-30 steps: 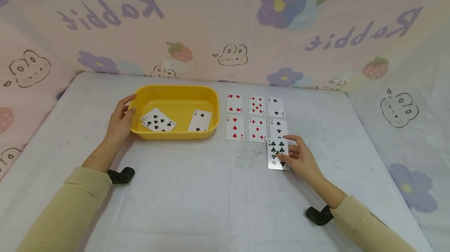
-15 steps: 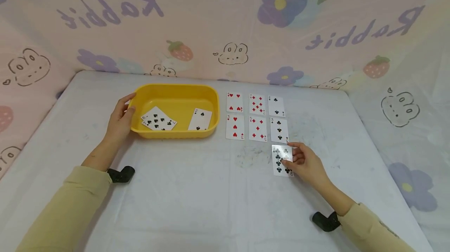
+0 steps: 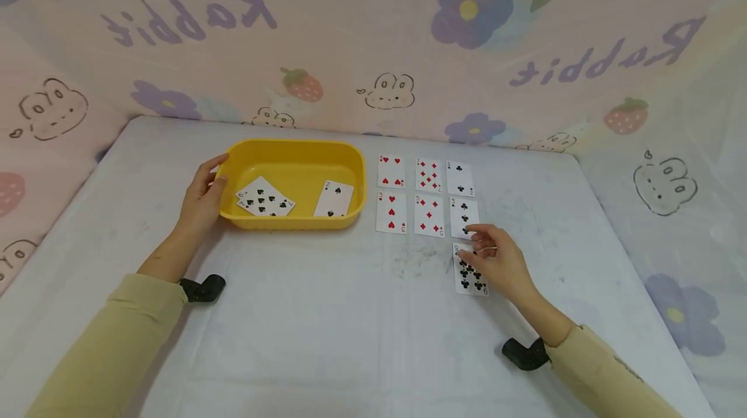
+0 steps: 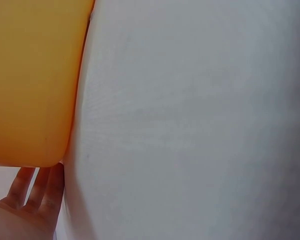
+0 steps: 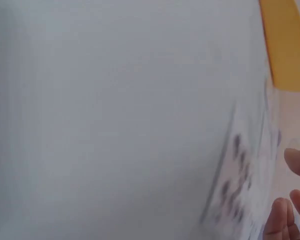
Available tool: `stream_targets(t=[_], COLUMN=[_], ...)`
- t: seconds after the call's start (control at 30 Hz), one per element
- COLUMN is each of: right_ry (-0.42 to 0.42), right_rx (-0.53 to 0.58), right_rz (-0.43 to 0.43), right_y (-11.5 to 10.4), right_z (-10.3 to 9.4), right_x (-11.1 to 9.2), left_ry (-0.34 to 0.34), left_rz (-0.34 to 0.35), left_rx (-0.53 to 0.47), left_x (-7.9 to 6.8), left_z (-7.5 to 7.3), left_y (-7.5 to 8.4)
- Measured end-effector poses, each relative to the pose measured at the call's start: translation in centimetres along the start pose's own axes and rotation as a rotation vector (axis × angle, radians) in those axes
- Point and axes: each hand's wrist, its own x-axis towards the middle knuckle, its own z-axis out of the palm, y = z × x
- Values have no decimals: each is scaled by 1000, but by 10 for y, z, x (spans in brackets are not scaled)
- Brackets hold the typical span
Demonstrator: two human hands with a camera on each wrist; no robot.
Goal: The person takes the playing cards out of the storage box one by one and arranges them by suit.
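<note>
My left hand (image 3: pixel 200 210) holds the left end of a yellow plastic tray (image 3: pixel 292 223), its thumb at the rim. In the left wrist view its fingers (image 4: pixel 47 192) press against the tray's end wall. My right hand (image 3: pixel 506 266) hovers over a nine of clubs (image 3: pixel 471 283), thumb and fingers apart. That card lies flat on the table, just below a three of clubs (image 3: pixel 463 210), which the index fingertip overlaps. In the right wrist view the card (image 5: pixel 232 185) is blurred, with the spread fingers to its right.
Left of the clubs lie a seven of diamonds (image 3: pixel 428 175), five of diamonds (image 3: pixel 428 216), four of hearts (image 3: pixel 390 171) and three of hearts (image 3: pixel 391 212). A two of clubs (image 3: pixel 460 179) tops the clubs column. Inside the tray are a two of spades (image 3: pixel 334 199) and overlapping spades (image 3: pixel 265 197).
My right hand has drawn the nine of clubs down off the three of clubs, let it go on the table and lifted away. The left hand has stayed at the tray.
</note>
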Motion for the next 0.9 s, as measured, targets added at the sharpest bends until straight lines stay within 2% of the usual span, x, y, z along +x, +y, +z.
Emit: stream_targets(t=[0.33,0.6,0.9], right_ry=[2,2,-60], right_rx=[228,394,533], right_rz=[-51,-55,-62], right_y=[-49,-87,-132], right_z=[38,62,85], right_x=[35,61,84], left_ry=[8,4,9], left_rz=[-15,-5,-9], left_rx=[-15,-9,-5], left_x=[0,0,-1], left_z=[2,2,0], left_y=[-1,0,1])
